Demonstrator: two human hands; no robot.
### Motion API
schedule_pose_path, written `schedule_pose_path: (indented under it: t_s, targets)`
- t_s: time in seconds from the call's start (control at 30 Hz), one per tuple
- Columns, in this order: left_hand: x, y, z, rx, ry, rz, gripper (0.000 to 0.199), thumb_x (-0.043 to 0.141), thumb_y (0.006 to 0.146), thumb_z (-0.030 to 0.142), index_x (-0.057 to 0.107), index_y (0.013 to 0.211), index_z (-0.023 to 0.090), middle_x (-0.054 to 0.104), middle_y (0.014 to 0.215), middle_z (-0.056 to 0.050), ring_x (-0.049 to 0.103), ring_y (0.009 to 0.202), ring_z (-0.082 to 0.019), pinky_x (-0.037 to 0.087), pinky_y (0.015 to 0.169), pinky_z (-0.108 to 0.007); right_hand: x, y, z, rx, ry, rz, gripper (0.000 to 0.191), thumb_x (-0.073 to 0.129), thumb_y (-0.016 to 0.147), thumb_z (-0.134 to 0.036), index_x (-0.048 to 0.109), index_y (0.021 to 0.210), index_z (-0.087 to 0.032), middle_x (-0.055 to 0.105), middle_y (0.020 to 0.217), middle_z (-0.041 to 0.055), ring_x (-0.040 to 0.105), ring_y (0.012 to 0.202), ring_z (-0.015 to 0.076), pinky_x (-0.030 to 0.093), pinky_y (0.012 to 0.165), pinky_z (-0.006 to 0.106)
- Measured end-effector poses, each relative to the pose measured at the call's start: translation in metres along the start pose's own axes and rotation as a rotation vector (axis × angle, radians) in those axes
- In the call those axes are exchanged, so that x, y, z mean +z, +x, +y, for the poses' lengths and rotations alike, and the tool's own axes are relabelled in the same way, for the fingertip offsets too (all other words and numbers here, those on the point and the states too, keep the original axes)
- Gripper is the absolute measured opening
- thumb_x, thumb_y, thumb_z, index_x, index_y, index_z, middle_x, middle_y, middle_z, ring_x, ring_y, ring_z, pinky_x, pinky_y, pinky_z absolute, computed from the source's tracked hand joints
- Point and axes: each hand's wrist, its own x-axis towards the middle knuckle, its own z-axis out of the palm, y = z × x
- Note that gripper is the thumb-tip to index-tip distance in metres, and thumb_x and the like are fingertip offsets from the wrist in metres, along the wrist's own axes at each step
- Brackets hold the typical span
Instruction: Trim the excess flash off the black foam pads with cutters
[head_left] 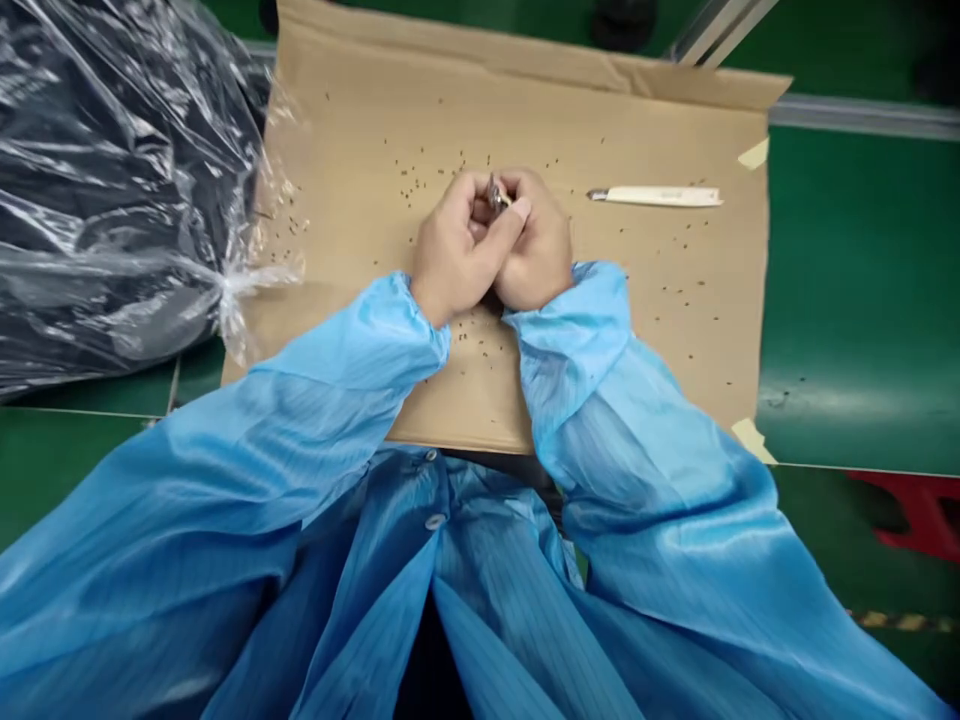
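Note:
My left hand (457, 245) and my right hand (536, 240) meet over the middle of a brown cardboard sheet (600, 380). Both have curled fingers around a small shiny metal piece (496, 194), most of which the fingers hide, so its kind cannot be made out. The left thumb lies across toward the right hand, close to the piece. To the right of my hands, a white-handled tool with a short metal tip (656, 196) lies flat on the cardboard. Tiny dark bits (412, 182) are scattered over the sheet around my hands.
At the left, a knotted clear plastic bag (112, 200) with dark contents overlaps the cardboard's edge. Pieces of tape (754, 440) sit at the sheet's right side, over a green table surface (862, 300). A metal profile (720, 30) stands beyond the far edge.

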Motion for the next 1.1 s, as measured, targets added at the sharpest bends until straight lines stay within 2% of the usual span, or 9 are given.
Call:
schedule_pose_path:
  t_s: [0.03, 0.1, 0.2, 0.3, 0.4, 0.6, 0.77, 0.93, 1.1]
  targets:
    - [0.0, 0.001, 0.0, 0.027, -0.001, 0.005, 0.013, 0.059, 0.083, 0.027, 0.048, 0.081, 0.02, 0.055, 0.073, 0.003, 0.062, 0.071, -0.01, 0.049, 0.068, -0.024, 0.0, 0.0, -0.001, 0.008, -0.018, 0.003, 0.033, 0.063, 0.083, -0.052, 0.057, 0.096, -0.022, 0.062, 0.089, -0.0034, 0.062, 0.088, 0.0117, 0.05, 0.081, 0.026]
    - [0.001, 0.002, 0.001, 0.072, 0.019, 0.0, 0.013, 0.046, 0.088, 0.027, 0.046, 0.081, 0.017, 0.051, 0.073, 0.004, 0.063, 0.078, -0.008, 0.045, 0.073, -0.024, 0.0, 0.001, -0.004, 0.019, -0.048, 0.01, 0.03, 0.067, 0.082, -0.047, 0.057, 0.093, -0.021, 0.062, 0.087, -0.0043, 0.062, 0.088, 0.0118, 0.051, 0.08, 0.024]
    - [0.002, 0.003, 0.001, 0.077, 0.057, -0.018, 0.021, 0.035, 0.089, 0.031, 0.043, 0.079, 0.015, 0.046, 0.075, 0.004, 0.063, 0.087, -0.01, 0.042, 0.076, -0.026, 0.0, 0.002, -0.006, 0.056, -0.062, -0.002, 0.026, 0.071, 0.081, -0.039, 0.055, 0.094, -0.023, 0.061, 0.09, -0.0057, 0.062, 0.091, 0.0129, 0.051, 0.082, 0.024]
    - [0.002, 0.004, 0.002, 0.064, 0.062, -0.022, 0.017, 0.049, 0.086, 0.031, 0.041, 0.076, 0.019, 0.047, 0.073, 0.004, 0.063, 0.082, -0.01, 0.048, 0.073, -0.024, 0.0, 0.002, -0.006, 0.042, -0.098, -0.004, 0.022, 0.072, 0.081, -0.029, 0.054, 0.093, -0.023, 0.061, 0.089, -0.0053, 0.062, 0.089, 0.0129, 0.052, 0.081, 0.025]
    - [0.001, 0.004, 0.004, 0.02, 0.092, -0.023, 0.017, 0.053, 0.088, 0.028, 0.041, 0.078, 0.021, 0.049, 0.074, 0.005, 0.063, 0.079, -0.009, 0.051, 0.072, -0.024, -0.001, 0.003, -0.005, -0.008, -0.129, 0.007, 0.021, 0.072, 0.08, -0.023, 0.054, 0.09, -0.023, 0.062, 0.085, -0.0042, 0.06, 0.082, 0.0124, 0.051, 0.075, 0.024]
    - [0.002, 0.002, 0.001, 0.006, -0.009, -0.008, 0.014, 0.057, 0.086, 0.023, 0.045, 0.079, 0.021, 0.052, 0.073, 0.004, 0.061, 0.071, -0.008, 0.049, 0.068, -0.022, -0.001, 0.001, -0.003, -0.032, -0.077, 0.008, 0.019, 0.069, 0.081, -0.025, 0.055, 0.093, -0.023, 0.064, 0.087, -0.0019, 0.061, 0.081, 0.0134, 0.049, 0.071, 0.025]
    - [0.005, 0.004, -0.009, 0.078, -0.151, 0.025, 0.017, 0.059, 0.082, 0.028, 0.044, 0.075, 0.026, 0.056, 0.072, 0.001, 0.058, 0.066, -0.015, 0.047, 0.061, -0.031, 0.001, 0.001, -0.002, -0.02, -0.076, 0.045, 0.025, 0.066, 0.081, -0.041, 0.054, 0.093, -0.022, 0.064, 0.087, 0.0008, 0.059, 0.079, 0.0166, 0.048, 0.072, 0.031]
    - [0.006, 0.004, -0.006, 0.053, -0.139, 0.046, 0.017, 0.059, 0.081, 0.029, 0.044, 0.075, 0.025, 0.055, 0.07, 0.0, 0.056, 0.064, -0.015, 0.043, 0.058, -0.031, 0.001, 0.001, -0.003, 0.033, -0.089, -0.014, 0.033, 0.061, 0.083, -0.053, 0.051, 0.096, -0.023, 0.063, 0.091, 0.0035, 0.057, 0.083, 0.0189, 0.048, 0.076, 0.034]
    - [0.007, 0.003, -0.004, 0.084, -0.142, 0.068, 0.018, 0.06, 0.081, 0.03, 0.044, 0.073, 0.024, 0.053, 0.067, 0.001, 0.053, 0.059, -0.013, 0.042, 0.054, -0.03, 0.0, 0.001, -0.005, 0.011, -0.095, -0.004, 0.04, 0.059, 0.082, -0.058, 0.052, 0.095, -0.021, 0.063, 0.088, 0.0053, 0.057, 0.081, 0.0195, 0.048, 0.073, 0.035]
